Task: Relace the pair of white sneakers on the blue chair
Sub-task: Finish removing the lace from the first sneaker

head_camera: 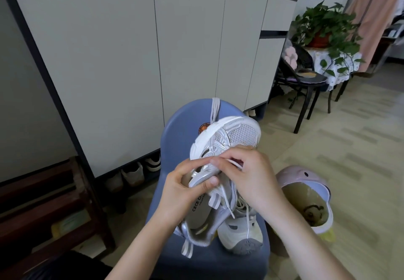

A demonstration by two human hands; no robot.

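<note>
The left hand (185, 190) grips one white sneaker (220, 153) by the side of its upper, thumb pressed on the eyelet band, holding it tilted up over the blue chair (181, 126) with the toe pointing away. The right hand (247, 172) pinches the white lace (235, 163) at the eyelets, fingers curled round it. The second sneaker (242, 234) lies on the chair seat just beside and partly under the first, and a spare lace (215, 109) hangs over the chair back. The step looks like feeding the lace through an eyelet: it probably goes best if the left thumb keeps the band flat and steady, the right hand holds the lace near its tip, and both ends are drawn even before the next row
</note>
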